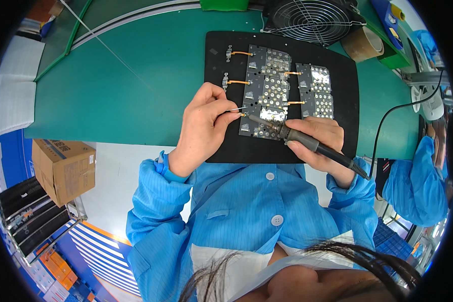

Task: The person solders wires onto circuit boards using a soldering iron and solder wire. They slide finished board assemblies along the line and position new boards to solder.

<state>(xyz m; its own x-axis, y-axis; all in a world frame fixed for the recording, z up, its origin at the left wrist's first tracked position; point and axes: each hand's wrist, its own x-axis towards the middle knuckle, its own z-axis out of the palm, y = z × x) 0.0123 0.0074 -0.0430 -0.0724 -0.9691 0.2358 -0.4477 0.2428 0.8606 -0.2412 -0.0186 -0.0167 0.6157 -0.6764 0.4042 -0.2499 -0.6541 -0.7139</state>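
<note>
Broad green tabletop (121, 90) across the upper frame, black rectangular mat (345, 95) right of centre, and on it a dark, white-dotted circuit-board panel (267, 86). Bare left hand (203, 121) and bare right hand (321, 138) are apart: the right grips a grey-and-black soldering iron (311, 143), tip at the panel's lower left, the left pinching a thin silvery wire (239, 108) beside it.

A green bench top (110, 100) spreads out past my left hand (204, 121). On it, under and ahead of both my hands, lies a black mat (344, 95), carrying a longer panel of circuit boards (268, 83) between my hands and a shorter panel (315, 90) ahead of my right hand (319, 136). Farther beyond that hand sit a black fan (314, 20) and a brown tape roll (366, 44).
</note>
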